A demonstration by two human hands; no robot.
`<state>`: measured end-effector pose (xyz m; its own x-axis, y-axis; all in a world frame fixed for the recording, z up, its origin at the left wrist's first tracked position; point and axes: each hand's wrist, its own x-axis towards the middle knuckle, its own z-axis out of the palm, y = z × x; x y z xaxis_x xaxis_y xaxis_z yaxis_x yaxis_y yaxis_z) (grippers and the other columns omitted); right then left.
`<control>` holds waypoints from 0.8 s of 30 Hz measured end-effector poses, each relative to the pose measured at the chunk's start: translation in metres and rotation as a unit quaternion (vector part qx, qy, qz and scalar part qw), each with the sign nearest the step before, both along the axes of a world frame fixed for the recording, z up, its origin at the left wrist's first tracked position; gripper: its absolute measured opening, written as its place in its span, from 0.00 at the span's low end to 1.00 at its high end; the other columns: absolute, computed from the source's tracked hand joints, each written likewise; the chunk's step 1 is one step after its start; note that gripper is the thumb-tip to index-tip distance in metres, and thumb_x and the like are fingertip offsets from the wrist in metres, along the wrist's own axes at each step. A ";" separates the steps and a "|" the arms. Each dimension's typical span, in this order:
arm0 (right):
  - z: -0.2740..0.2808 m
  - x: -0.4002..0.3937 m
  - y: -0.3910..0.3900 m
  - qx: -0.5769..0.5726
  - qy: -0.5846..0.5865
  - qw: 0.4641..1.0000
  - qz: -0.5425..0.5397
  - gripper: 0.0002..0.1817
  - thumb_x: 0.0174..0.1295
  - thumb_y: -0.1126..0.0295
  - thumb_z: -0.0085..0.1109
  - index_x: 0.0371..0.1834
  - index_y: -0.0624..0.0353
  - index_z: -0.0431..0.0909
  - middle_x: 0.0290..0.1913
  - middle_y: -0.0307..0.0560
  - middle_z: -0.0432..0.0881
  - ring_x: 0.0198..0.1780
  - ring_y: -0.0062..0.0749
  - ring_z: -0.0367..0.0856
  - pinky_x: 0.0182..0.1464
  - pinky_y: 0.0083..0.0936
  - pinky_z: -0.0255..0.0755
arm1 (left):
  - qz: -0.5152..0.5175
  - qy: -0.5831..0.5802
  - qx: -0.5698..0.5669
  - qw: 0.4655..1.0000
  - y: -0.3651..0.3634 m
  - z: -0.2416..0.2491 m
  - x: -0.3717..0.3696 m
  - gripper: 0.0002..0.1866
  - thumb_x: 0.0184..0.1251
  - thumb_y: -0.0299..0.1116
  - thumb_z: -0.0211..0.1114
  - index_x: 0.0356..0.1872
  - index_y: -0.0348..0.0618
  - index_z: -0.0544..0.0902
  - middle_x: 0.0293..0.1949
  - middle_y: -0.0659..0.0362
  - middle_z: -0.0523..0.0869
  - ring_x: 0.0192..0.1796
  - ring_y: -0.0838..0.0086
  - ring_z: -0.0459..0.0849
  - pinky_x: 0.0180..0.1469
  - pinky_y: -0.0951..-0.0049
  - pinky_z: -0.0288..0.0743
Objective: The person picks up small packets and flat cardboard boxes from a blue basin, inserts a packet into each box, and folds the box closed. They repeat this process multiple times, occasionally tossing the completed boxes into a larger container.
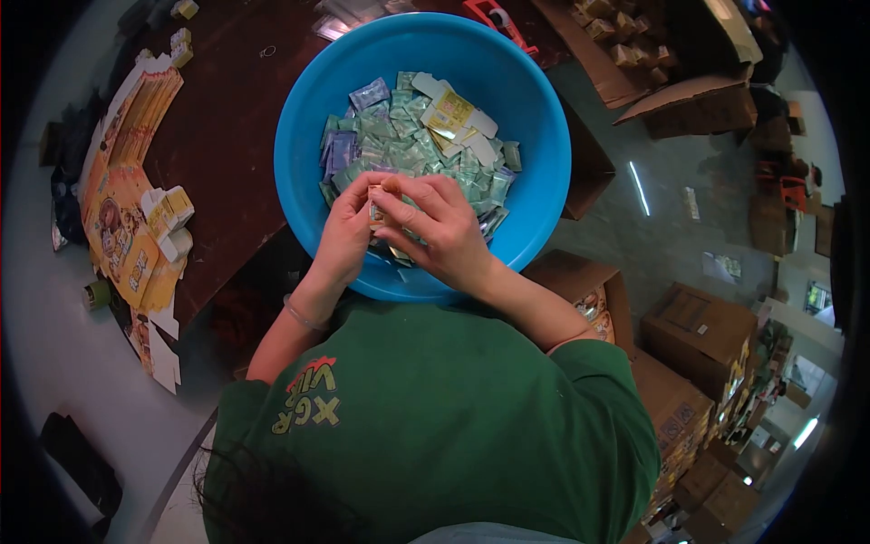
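Both hands meet over the near side of a blue basin (304,118). My left hand (349,227) is closed around a small printed box (377,216), mostly hidden by fingers. My right hand (439,227) is closed on the same box from the other side, its fingers bent across the top. Below them in the basin lie many small green packets (399,136) and some purple packets (342,152). Unfolded yellow and white cartons (450,113) rest on the packets toward the back right.
Stacked flat printed cartons (122,204) lie on the dark table (222,118) at left, with small yellow boxes (169,213) on them. A red tape dispenser (503,23) is behind the basin. Cardboard boxes (698,331) stand at right; an open carton (698,104) is at back right.
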<state>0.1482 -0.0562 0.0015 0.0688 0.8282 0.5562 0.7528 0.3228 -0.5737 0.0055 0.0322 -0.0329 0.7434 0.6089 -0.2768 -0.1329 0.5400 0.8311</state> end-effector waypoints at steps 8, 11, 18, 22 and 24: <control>-0.008 0.019 0.007 0.007 -0.047 0.999 0.010 0.23 0.56 0.71 0.67 0.57 0.57 0.81 0.58 0.44 0.80 0.50 0.41 0.79 0.52 0.37 0.74 | -0.045 -0.104 -0.193 0.975 0.011 0.005 -0.006 0.22 0.77 0.36 0.46 0.68 0.41 0.67 0.57 0.58 0.79 0.54 0.72 0.82 0.49 0.68 0.81; -0.002 0.017 0.004 -0.012 -0.064 0.998 0.028 0.22 0.56 0.71 0.67 0.56 0.56 0.82 0.59 0.44 0.79 0.51 0.41 0.79 0.55 0.38 0.72 | -0.064 -0.113 -0.196 0.972 0.015 0.005 -0.008 0.22 0.78 0.39 0.47 0.67 0.42 0.68 0.57 0.58 0.78 0.54 0.73 0.82 0.50 0.69 0.81; -0.005 0.026 0.000 -0.062 0.091 0.991 0.078 0.21 0.58 0.73 0.66 0.57 0.51 0.83 0.61 0.45 0.79 0.52 0.40 0.79 0.57 0.37 0.71 | -0.083 -0.127 -0.174 0.973 0.008 0.013 -0.008 0.26 0.76 0.38 0.56 0.70 0.41 0.64 0.61 0.57 0.74 0.57 0.74 0.80 0.52 0.71 0.80; -0.008 0.028 -0.002 -0.096 0.176 0.976 0.085 0.20 0.59 0.72 0.66 0.56 0.49 0.83 0.61 0.45 0.79 0.53 0.39 0.80 0.61 0.38 0.69 | -0.089 -0.124 -0.164 0.975 0.009 0.009 -0.009 0.29 0.75 0.39 0.61 0.71 0.42 0.63 0.62 0.58 0.73 0.59 0.73 0.79 0.54 0.71 0.80; -0.009 0.030 -0.003 -0.065 0.100 0.989 0.084 0.20 0.58 0.71 0.67 0.56 0.47 0.84 0.61 0.44 0.79 0.55 0.39 0.79 0.63 0.40 0.68 | -0.090 -0.135 -0.190 0.968 0.009 0.010 -0.009 0.30 0.74 0.39 0.63 0.72 0.42 0.63 0.62 0.58 0.74 0.59 0.73 0.79 0.54 0.72 0.80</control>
